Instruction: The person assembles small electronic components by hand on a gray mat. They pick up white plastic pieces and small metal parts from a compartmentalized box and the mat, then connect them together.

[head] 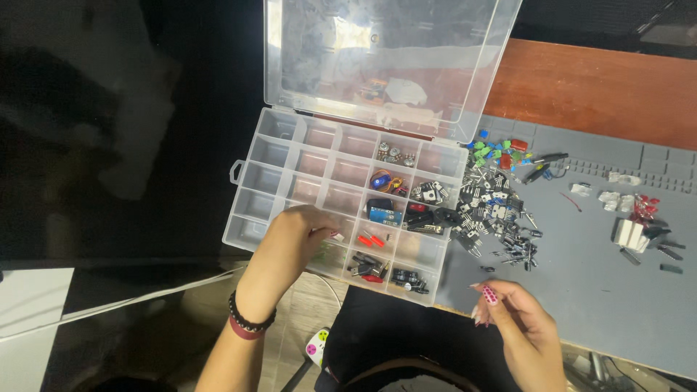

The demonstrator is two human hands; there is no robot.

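I see my left hand [294,236] reaching into the clear plastic organizer box [250,185]. Its fingers are pinched around a small white and red part [337,236], over a near compartment at the front of the box. A dark bead bracelet [249,321] sits on that wrist.

My right hand [515,319] hangs over the near edge of the grey mat [595,276]. Its fingers are curled in loosely, and I cannot tell if it has anything in it.

The box stands open with its clear lid [385,58] tipped up at the far side. The left compartments look bare. The right ones hold little parts: red ones [370,239], a blue block [385,215], black ones [410,279].

Just right of the box, a pile of small black and silver parts [494,214] lies on the mat. Green, blue and red bits [497,151] lie at the far end of the pile. Far right are red lights with thin legs [642,207]. The brown table [602,87] shows beyond the mat.
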